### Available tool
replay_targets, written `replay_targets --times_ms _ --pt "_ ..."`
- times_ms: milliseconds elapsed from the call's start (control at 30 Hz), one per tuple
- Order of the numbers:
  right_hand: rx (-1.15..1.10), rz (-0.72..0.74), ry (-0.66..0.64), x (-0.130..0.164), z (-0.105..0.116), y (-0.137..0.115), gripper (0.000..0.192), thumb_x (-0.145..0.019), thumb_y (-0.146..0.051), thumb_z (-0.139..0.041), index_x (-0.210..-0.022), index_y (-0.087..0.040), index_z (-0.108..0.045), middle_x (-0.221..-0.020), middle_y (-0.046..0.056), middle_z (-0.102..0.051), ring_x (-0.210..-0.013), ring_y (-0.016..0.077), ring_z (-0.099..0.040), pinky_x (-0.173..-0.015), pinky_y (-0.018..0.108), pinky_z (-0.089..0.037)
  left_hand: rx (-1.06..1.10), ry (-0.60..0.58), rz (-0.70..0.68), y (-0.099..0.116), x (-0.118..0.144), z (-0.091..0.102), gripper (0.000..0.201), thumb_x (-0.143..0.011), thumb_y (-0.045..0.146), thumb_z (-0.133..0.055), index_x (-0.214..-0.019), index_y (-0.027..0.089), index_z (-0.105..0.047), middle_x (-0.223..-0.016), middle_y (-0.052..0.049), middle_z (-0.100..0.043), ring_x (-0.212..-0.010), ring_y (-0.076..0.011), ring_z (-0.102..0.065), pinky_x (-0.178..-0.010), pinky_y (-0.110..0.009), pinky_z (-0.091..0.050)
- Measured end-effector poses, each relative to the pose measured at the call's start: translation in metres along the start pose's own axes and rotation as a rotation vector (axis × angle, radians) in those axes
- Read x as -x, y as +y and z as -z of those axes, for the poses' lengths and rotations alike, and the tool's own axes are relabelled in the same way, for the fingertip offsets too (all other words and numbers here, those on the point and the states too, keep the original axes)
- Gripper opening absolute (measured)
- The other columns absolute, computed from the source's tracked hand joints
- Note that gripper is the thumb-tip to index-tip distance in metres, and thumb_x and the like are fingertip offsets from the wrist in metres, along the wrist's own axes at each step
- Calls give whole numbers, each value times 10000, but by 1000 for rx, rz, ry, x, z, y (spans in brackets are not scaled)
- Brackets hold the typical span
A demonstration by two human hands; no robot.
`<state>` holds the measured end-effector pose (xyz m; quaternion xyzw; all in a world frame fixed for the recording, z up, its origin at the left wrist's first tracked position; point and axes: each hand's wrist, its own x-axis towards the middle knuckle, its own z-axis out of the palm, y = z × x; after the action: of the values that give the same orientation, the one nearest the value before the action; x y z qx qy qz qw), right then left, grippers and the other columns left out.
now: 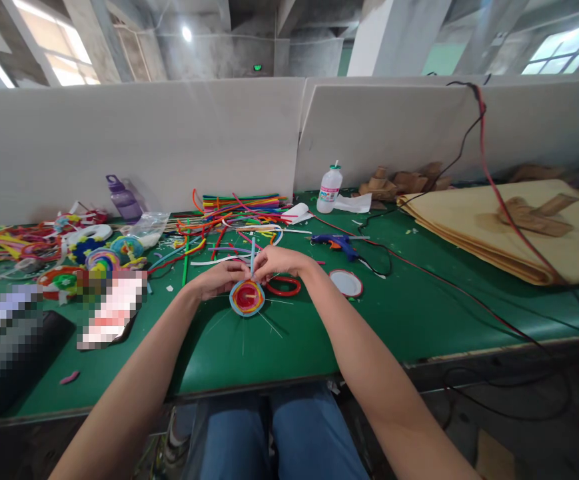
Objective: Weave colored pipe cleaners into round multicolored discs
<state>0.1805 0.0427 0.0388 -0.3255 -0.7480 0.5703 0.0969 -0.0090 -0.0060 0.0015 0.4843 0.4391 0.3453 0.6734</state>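
Left hand: the left hand [222, 275] sits at the middle of the frame, fingers pinched on the upper left rim of the coiled disc [247, 297].
Right hand: the right hand [280, 261] is just beside the left, almost touching it, fingers closed on the light blue stem [252, 255] that rises upright from the disc's top edge.
Coiled disc: round, wound in rings of blue, orange and red with a yellow centre; held just above the green table [409, 313], centre of frame, thin white spokes sticking out below it.
Red ring: a red ring [284, 286] lies flat on the table, touching the right wrist from below.
Round lid: a red-rimmed white lid [346, 283] lies right of the ring, well clear of the hands.
Glue gun: a blue glue gun [336, 243] lies behind the lid, its black cord trailing right.
Pipe cleaners: a bright heap of pipe cleaners [239, 208] is spread behind the hands, upper middle.
Glue bottle: a white glue bottle [330, 189] stands upright by the grey partition.
Purple bottle: a purple water bottle [123, 198] stands at upper left.
Finished pieces: coloured craft pieces [94, 250] crowd the left of the table.
Brown sheets: stacked brown sheets [519, 230] fill the right side.
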Motion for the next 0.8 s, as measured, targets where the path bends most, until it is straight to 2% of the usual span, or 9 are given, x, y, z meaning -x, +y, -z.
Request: replay_targets --times_ms 133,300,633,800 --pt "-5 -9 80 0 2 1 50 -637 -148 -729 -654 -128 -686 -543 -11 -644 -554 96 -602 -571 203 -475 2 45 6 -1 -1 1 263 -640 284 -809 -801 117 -685 -762 -43 -681 -622 -103 -608 -587 -201 -474" --pt "-28 -50 17 -2 3 4 56 -627 -160 -729 -669 -137 -699 -568 0 -658 -560 110 -612 -596 227 -488 15 -60 15 0 2 0 243 -578 239 -842 -679 122 -655 -667 -1 -637 -586 -80 -573 -594 -195 -457" --pt "154 74 80 0 7 0 86 -622 -199 -738 -687 -143 -725 -564 -23 -612 -556 84 -502 -542 211 -367 66 -29 10 -7 -3 2 312 -484 274 -893 -643 125 -670 -637 15 -618 -599 -70 -558 -625 -199 -440" --pt "155 106 97 -2 7 2 72 -631 -199 -723 -688 -155 -730 -573 -15 -623 -578 96 -525 -562 214 -374 109 -65 8 -9 -3 1 310 -485 261 -893 -635 121 -660 -639 5 -625 -593 -75 -562 -613 -202 -438"
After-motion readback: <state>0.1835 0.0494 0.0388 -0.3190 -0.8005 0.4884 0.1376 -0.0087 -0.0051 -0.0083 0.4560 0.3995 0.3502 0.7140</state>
